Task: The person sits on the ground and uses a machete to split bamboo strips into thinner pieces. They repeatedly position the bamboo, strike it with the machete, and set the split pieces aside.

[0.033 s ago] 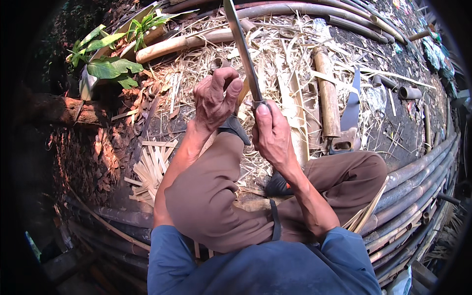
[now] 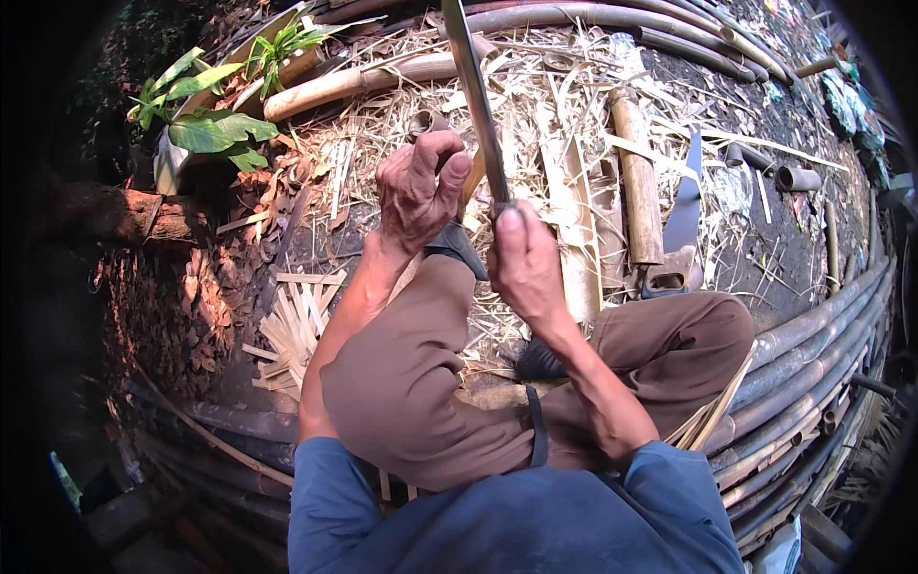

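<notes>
My right hand [image 2: 528, 263] is wrapped around the handle of a long-bladed knife [image 2: 478, 105]. Its blade points away from me, up past the top edge of the picture. To its left, my left hand [image 2: 418, 187] is closed, its fingers curled and thumb bent, above my raised knee. A tan piece of bamboo [image 2: 473, 178] shows between the left thumb and the blade. It looks gripped in that hand, but the fingers hide most of it. The knife's edge stands close to this piece; whether they touch I cannot tell.
Pale shavings [image 2: 535, 115] cover the ground ahead. A bamboo length [image 2: 634, 182] and a handsaw [image 2: 684, 206] lie to the right. Split strips [image 2: 296, 325] are piled at left. Long poles [image 2: 803, 354] curve around the right side. A leafy plant [image 2: 215, 132] stands far left.
The right hand and knife have shifted very slightly, with the blade's upper part a little to the right; the right hand looks more blurred. The left hand has stayed in place.
</notes>
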Demonstrator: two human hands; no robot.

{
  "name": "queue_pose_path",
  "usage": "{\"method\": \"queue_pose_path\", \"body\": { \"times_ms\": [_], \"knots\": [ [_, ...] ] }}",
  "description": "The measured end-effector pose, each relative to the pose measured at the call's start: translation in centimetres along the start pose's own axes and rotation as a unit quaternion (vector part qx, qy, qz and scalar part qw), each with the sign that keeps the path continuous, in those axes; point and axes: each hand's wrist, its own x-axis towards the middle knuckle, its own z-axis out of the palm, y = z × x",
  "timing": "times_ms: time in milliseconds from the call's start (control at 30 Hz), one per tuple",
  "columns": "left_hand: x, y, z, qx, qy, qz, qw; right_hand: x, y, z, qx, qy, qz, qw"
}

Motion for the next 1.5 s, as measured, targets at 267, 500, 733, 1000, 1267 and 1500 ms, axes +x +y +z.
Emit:
{"method": "queue_pose_path", "body": {
  "times_ms": [267, 500, 733, 1000, 1267, 1500],
  "knots": [
    [1.5, -0.3, 0.4, 0.040, 0.002, 0.058, 0.997, 1.8, 13.4, 0.9, -0.069, -0.011, 0.007, 0.998],
    [-0.2, -1.3, 1.3, 0.064, -0.001, -0.043, 0.997, -0.1, 4.9, 0.2, -0.126, 0.036, 0.028, 0.991],
    [-2.1, -2.5, 2.8, 0.042, -0.003, -0.037, 0.998, -0.2, 11.4, 0.2, -0.207, 0.021, 0.054, 0.977],
    [1.0, -0.1, -1.7, -0.148, -0.030, -0.011, 0.989, -1.0, 4.8, 0.2, -0.152, 0.034, -0.023, 0.987],
    [-4.2, 6.7, -8.7, -0.225, 0.070, -0.281, 0.930, 0.1, 4.4, -0.9, -0.126, 0.034, -0.142, 0.981],
    [-11.4, 10.9, -10.0, -0.440, -0.277, -0.402, 0.754, 1.3, 8.8, 0.2, -0.105, 0.014, 0.014, 0.994]
  ]
}}
